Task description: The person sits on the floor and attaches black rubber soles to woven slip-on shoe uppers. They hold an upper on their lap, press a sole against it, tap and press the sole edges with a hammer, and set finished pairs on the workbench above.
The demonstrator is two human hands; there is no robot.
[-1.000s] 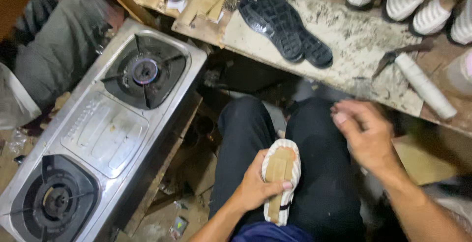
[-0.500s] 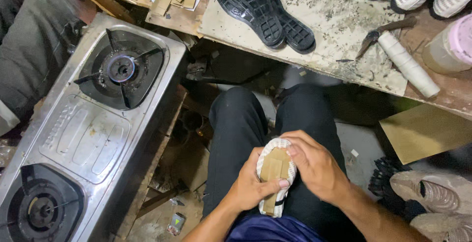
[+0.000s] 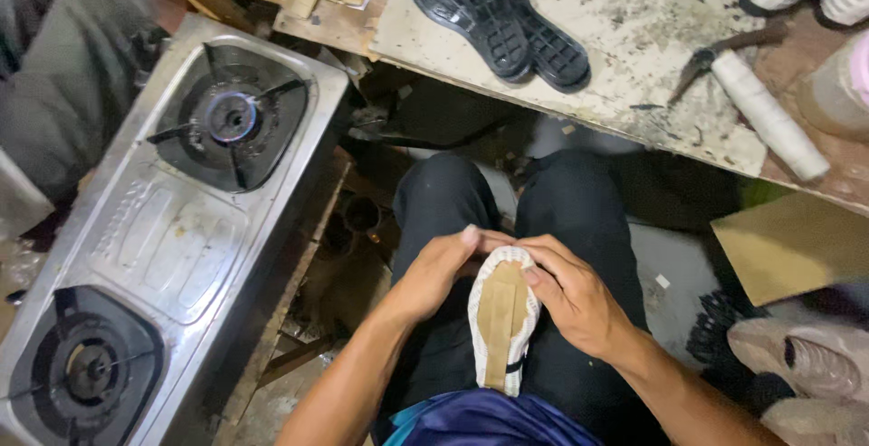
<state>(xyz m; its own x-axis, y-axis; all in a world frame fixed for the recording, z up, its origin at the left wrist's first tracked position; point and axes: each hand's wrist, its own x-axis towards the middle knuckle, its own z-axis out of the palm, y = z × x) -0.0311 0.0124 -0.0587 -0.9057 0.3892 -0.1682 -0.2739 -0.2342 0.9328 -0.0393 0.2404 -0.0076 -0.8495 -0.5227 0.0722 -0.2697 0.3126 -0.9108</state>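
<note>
Right now both hands grip the shoe upper [image 3: 503, 319] on the lap, bottom up. Left hand [image 3: 433, 274] cups its left edge, fingers curled over the toe; right hand [image 3: 572, 294] presses thumb and fingers on the right toe edge. Looks like smoothing the upper around the tan insole; next needs firm, even pressure. White knit, tan board centre. Soles [image 3: 496, 13] lie ahead of hands, stove [image 3: 172, 229] to the left.

Looks like a small shoemaking workshop – a scuffed, glue-stained workbench [image 3: 634, 38] with black rubber soles [image 3: 493, 11] lying on it, a knife-like tool [image 3: 724, 52], and finished shoes [image 3: 797, 360] piled on the floor. A two-burner gas stove [image 3: 172, 229] sits beside the bench – one burner lit.
</note>
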